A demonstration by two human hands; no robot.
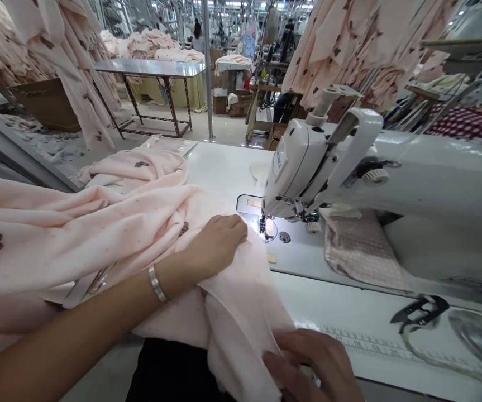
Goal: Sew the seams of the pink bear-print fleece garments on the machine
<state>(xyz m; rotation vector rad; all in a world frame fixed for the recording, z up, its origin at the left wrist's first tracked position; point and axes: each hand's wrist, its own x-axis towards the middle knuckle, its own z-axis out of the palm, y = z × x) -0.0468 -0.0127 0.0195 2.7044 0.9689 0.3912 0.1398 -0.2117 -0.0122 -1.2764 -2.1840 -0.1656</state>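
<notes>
While the left hand [218, 243] is curled down on the pink fabric [249, 285], gripping it just left of the presser foot [262, 225], the right hand [316, 363], blurred, pinches its near edge. Fabric lies bunched across the white sewing table [219, 167] and hangs off the front. Sewing machine [425, 173] at right, black snips [423, 312] near the table's front; metal-topped table [152, 67] beyond.
</notes>
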